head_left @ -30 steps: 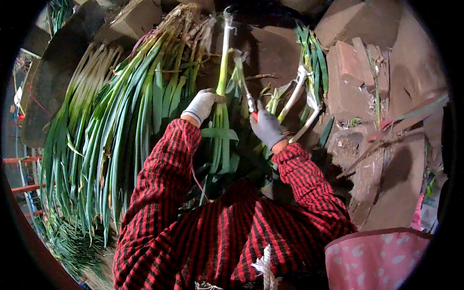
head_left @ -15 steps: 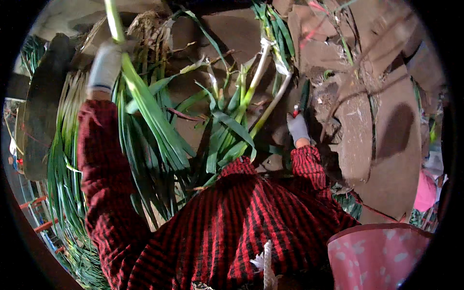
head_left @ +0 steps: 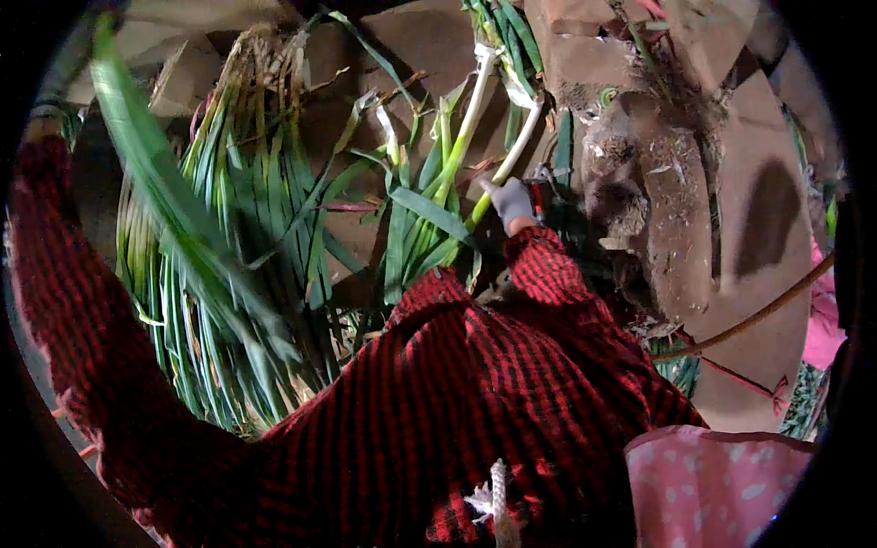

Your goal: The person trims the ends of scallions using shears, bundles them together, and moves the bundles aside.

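Observation:
At the far upper-left rim, my left hand [head_left: 47, 119] is dark, blurred and mostly out of sight; beside it a blurred long green onion [head_left: 155, 164] slants up out of the picture. My right hand [head_left: 510, 201], in a grey glove, is closed on a red-handled cutting tool [head_left: 536, 203], with its fingers at a pale green onion stalk [head_left: 516, 146]. Loose stalks and leaves [head_left: 434, 205] lie left of it. A thick pile of long green onions [head_left: 247, 119], roots upward, lies between my arms on the left.
Dusty brown blocks and boards [head_left: 658, 183] fill the right side. A bent brown rod [head_left: 758, 306] crosses them near a red cord [head_left: 740, 376]. A pink spotted cloth [head_left: 713, 479] hangs at lower right; more pink material [head_left: 822, 301] is at the right rim.
My left hand has swung up and left with the green onion, out to the rim. My right hand moved right, then back up and left to the pale stalks.

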Demonstrator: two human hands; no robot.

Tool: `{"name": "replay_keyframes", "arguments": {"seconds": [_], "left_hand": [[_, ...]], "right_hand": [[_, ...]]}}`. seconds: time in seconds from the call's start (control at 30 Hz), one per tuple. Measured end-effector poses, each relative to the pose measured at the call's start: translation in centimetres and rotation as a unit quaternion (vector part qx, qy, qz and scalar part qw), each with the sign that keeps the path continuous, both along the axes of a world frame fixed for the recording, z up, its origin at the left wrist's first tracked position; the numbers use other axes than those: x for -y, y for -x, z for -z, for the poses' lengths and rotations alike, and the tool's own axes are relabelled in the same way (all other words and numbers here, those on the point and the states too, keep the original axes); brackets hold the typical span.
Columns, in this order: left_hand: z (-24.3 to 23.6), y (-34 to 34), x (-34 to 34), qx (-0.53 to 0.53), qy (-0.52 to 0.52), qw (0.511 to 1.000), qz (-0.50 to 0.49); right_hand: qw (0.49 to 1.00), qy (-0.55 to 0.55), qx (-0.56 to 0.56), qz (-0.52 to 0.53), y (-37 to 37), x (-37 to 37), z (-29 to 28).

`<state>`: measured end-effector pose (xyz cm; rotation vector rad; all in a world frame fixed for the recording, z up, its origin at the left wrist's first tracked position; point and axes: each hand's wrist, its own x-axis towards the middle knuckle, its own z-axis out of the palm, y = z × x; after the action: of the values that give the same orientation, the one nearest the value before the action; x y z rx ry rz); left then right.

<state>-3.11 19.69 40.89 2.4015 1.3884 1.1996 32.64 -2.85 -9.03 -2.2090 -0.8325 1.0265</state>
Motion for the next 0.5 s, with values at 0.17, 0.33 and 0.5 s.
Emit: {"name": "replay_keyframes", "arguments": {"seconds": [0.17,0.33,0.5], "left_hand": [[15.3,-5.7,-0.2,-0.477,0.082,0.873,0.063],[33.4,-11.4,4.0,-0.109,0.431,0.835,0.324],[44.6,-18.7,6.6,-0.303,0.252,0.848,0.354]], "right_hand": [[0.998,0.003,-0.016,0.063,-0.2,-0.7,2.0],[0.961,-0.195,-0.175,0.085,0.0,-2.7,2.6],[0.996,-0.053,-0.003,0.074,-0.2,-8.5,3.4]]}}
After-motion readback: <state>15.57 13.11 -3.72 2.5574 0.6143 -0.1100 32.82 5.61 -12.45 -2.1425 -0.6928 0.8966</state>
